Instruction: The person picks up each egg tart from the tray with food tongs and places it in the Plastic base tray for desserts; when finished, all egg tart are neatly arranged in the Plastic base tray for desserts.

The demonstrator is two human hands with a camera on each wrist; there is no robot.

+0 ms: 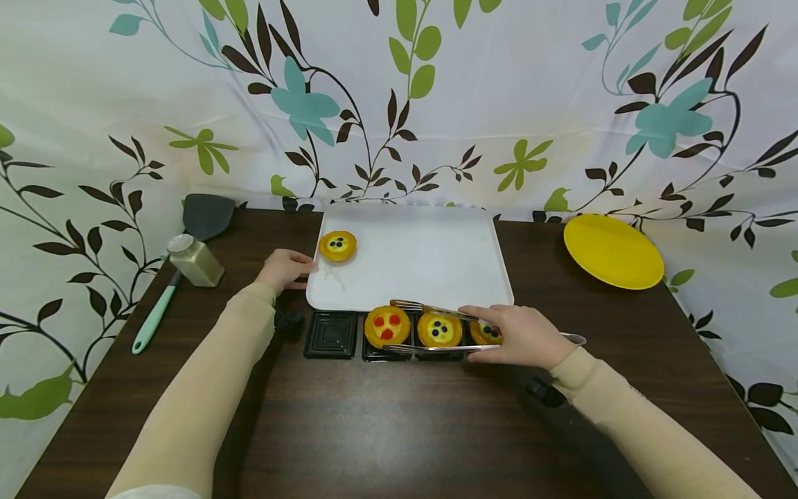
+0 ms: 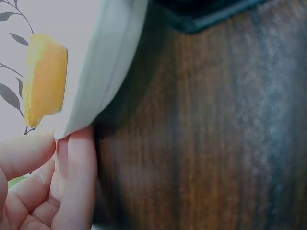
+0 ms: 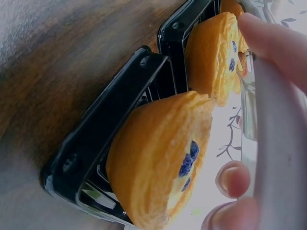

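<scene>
1. Far left on the dark table (image 1: 399, 430): a spatula (image 1: 208, 217), grey blade toward the back, pale green handle slanting forward. A white-capped jar (image 1: 196, 262) hides part of its shaft.
2. The left hand (image 1: 285, 270) pinches the left edge of a white tray (image 1: 424, 256). Only the left wrist view shows how: thumb above the rim, fingers pressed together beneath.
3. The tray's long axis runs left to right. A blue-dotted tart (image 1: 337, 246) sits near its left edge.
4. Along the tray's front edge lies a row of square black holders (image 1: 331, 335). Right of the leftmost holder sit a red-dotted tart (image 1: 386, 327), then a middle tart (image 1: 439, 328) and a right-hand tart (image 1: 485, 333), both dotted blue.
5. Metal tongs (image 1: 439, 348) stretch left to right above this row, tips pointing left, arms apart behind and in front of the red-dotted tart. Whether they touch it, I cannot tell.
6. The right hand (image 1: 517, 335) grips the tongs, digits on both arms. The right wrist view adds the tarts' fluted golden sides and the holders' raised walls.
7. Far right: a round yellow plate (image 1: 614, 251).
</scene>
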